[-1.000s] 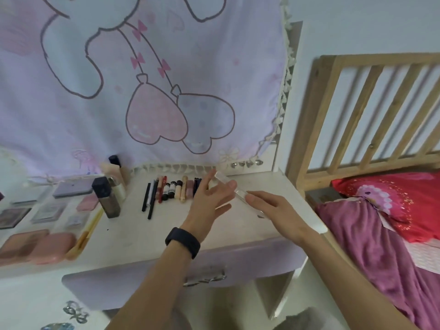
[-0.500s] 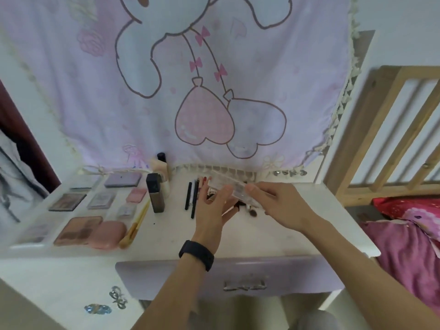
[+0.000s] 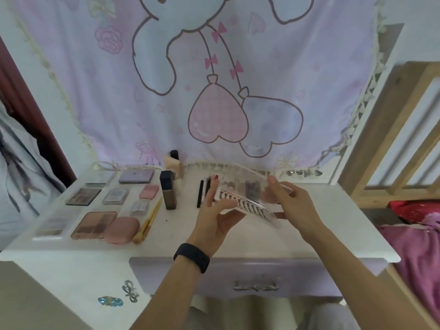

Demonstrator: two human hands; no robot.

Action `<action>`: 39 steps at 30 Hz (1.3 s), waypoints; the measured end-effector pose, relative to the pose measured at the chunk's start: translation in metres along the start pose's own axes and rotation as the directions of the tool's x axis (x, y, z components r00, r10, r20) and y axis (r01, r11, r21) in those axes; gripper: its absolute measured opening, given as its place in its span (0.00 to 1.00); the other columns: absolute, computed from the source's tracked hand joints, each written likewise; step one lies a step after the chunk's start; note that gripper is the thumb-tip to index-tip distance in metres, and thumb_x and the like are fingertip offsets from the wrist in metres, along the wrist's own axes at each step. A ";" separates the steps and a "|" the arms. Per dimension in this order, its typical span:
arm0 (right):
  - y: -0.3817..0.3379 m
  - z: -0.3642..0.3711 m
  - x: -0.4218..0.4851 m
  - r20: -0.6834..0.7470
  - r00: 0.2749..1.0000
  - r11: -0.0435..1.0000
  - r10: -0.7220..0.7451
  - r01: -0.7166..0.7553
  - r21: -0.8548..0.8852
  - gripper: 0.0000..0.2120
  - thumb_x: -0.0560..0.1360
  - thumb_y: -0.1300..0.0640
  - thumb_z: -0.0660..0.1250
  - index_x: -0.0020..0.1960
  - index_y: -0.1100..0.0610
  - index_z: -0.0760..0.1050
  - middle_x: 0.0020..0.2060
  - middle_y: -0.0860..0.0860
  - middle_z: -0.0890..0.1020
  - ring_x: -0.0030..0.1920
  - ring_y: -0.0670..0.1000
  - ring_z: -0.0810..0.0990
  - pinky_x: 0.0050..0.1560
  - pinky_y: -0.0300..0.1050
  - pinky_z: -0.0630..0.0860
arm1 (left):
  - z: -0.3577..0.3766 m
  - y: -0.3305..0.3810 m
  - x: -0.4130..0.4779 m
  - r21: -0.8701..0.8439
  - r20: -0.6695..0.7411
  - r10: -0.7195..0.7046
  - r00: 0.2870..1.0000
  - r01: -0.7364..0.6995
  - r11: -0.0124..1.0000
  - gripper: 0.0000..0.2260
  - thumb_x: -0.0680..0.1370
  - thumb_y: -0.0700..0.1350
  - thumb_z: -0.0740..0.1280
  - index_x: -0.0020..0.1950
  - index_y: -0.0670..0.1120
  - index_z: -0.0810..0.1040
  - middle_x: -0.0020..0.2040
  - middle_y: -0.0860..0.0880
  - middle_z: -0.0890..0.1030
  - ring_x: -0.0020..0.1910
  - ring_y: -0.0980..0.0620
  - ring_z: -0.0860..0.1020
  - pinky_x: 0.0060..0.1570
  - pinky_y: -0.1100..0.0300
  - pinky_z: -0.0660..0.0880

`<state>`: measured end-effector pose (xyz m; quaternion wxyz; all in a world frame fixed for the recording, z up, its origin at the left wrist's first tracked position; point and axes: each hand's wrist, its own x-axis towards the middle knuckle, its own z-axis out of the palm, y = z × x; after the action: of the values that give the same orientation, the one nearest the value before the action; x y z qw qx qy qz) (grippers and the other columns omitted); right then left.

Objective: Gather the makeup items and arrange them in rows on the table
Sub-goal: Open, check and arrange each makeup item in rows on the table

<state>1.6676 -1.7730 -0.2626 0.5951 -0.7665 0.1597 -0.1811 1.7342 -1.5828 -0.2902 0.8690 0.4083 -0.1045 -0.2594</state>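
1. Case position: a flat, clear plastic case holding rows of black false lashes (image 3: 246, 202) is held tilted in the air above the white table (image 3: 321, 236). It sits in front of a row of slim dark makeup pencils (image 3: 201, 192) and touches nothing on the surface.
2. The left hand (image 3: 215, 220) holds the case's left end, with its fingers raised along that edge and its thumb beneath.
3. The right hand (image 3: 295, 208) pinches the right end, thumb on top and fingers underneath.
4. Handling, as a judgement: the case looks very light, stiff and thin. The smooth plastic is likely slippery, and its clear lid seems to stand apart from the lash tray, so it could spring open or shed lashes if squeezed.
5. Best hold: the short ends or long rims, kept level, with no pressure on the broad clear face.
6. Placement: the brown and pink rectangular eyeshadow palettes (image 3: 94, 225) already lie in rows at the left, near a dark brown bottle with a black cap (image 3: 168, 192). The bare tabletop at the right seems the natural spot for the case.
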 end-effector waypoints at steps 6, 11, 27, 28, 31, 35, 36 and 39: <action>0.030 -0.038 0.008 -0.170 0.977 0.989 0.128 -0.113 0.097 0.27 0.77 0.29 0.59 0.55 0.51 0.76 0.44 0.45 0.88 0.42 0.46 0.87 0.42 0.47 0.79 | 0.021 -0.031 -0.009 0.021 0.123 -0.115 0.986 0.113 0.993 0.37 0.68 0.29 0.69 0.76 0.50 0.68 0.60 0.37 0.81 0.56 0.38 0.81 0.54 0.47 0.81; 0.067 -0.073 0.005 -0.130 0.973 0.982 0.188 -0.186 0.029 0.12 0.82 0.41 0.59 0.56 0.47 0.75 0.47 0.42 0.85 0.39 0.41 0.84 0.32 0.38 0.76 | 0.050 -0.061 0.005 0.030 0.139 -0.120 0.983 0.117 0.993 0.39 0.68 0.29 0.70 0.77 0.47 0.65 0.60 0.38 0.77 0.56 0.41 0.80 0.60 0.47 0.78; 0.133 -0.157 0.081 -0.332 0.942 0.887 -0.053 -0.108 -0.449 0.11 0.84 0.52 0.60 0.57 0.53 0.80 0.43 0.46 0.84 0.47 0.50 0.82 0.37 0.30 0.64 | 0.095 -0.148 0.081 0.975 0.066 -0.010 0.998 -0.066 -0.212 0.50 0.65 0.76 0.66 0.77 0.48 0.58 0.65 0.48 0.71 0.64 0.46 0.66 0.64 0.53 0.68; 0.136 -0.157 0.086 -0.336 0.939 0.868 -0.072 -0.108 -0.485 0.12 0.84 0.51 0.60 0.57 0.52 0.81 0.44 0.47 0.84 0.47 0.51 0.82 0.36 0.34 0.64 | 0.093 -0.152 0.085 0.971 0.065 0.013 0.998 -0.060 -0.229 0.48 0.65 0.77 0.64 0.76 0.49 0.60 0.65 0.48 0.71 0.63 0.46 0.66 0.63 0.53 0.67; 0.146 -0.160 0.103 -0.340 0.937 0.814 -0.081 -0.134 -0.564 0.13 0.83 0.46 0.61 0.58 0.47 0.82 0.49 0.48 0.86 0.48 0.53 0.81 0.37 0.42 0.64 | 0.090 -0.159 0.094 0.966 0.054 0.066 0.996 -0.035 -0.257 0.44 0.67 0.78 0.60 0.74 0.52 0.63 0.63 0.49 0.71 0.63 0.48 0.65 0.63 0.54 0.67; 0.150 -0.161 0.119 -0.410 0.912 0.774 -0.012 -0.251 -0.582 0.14 0.79 0.38 0.61 0.56 0.38 0.82 0.47 0.43 0.85 0.43 0.51 0.77 0.34 0.41 0.61 | 0.089 -0.166 0.100 0.963 0.021 0.122 0.992 0.013 -0.269 0.48 0.66 0.80 0.57 0.78 0.52 0.58 0.65 0.49 0.71 0.64 0.47 0.65 0.64 0.54 0.66; 0.149 -0.162 0.122 -0.433 0.901 0.778 0.000 -0.273 -0.566 0.14 0.78 0.36 0.61 0.55 0.37 0.82 0.44 0.41 0.84 0.40 0.49 0.74 0.32 0.38 0.59 | 0.089 -0.167 0.102 0.962 0.020 0.134 0.991 0.018 -0.271 0.48 0.67 0.80 0.56 0.79 0.52 0.58 0.66 0.49 0.71 0.64 0.48 0.65 0.63 0.54 0.66; 0.151 -0.164 0.128 -0.457 0.889 0.794 0.022 -0.294 -0.533 0.14 0.76 0.34 0.61 0.53 0.37 0.82 0.33 0.35 0.76 0.38 0.46 0.71 0.32 0.38 0.58 | 0.092 -0.171 0.108 0.961 0.014 0.164 0.986 0.032 -0.275 0.47 0.68 0.79 0.56 0.79 0.53 0.57 0.66 0.48 0.70 0.64 0.47 0.65 0.63 0.53 0.67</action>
<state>1.6993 -2.0082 -0.3611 0.2916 -0.8369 0.3995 -0.2345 1.7267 -1.7919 -0.3644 0.2161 0.9469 -0.2380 0.0009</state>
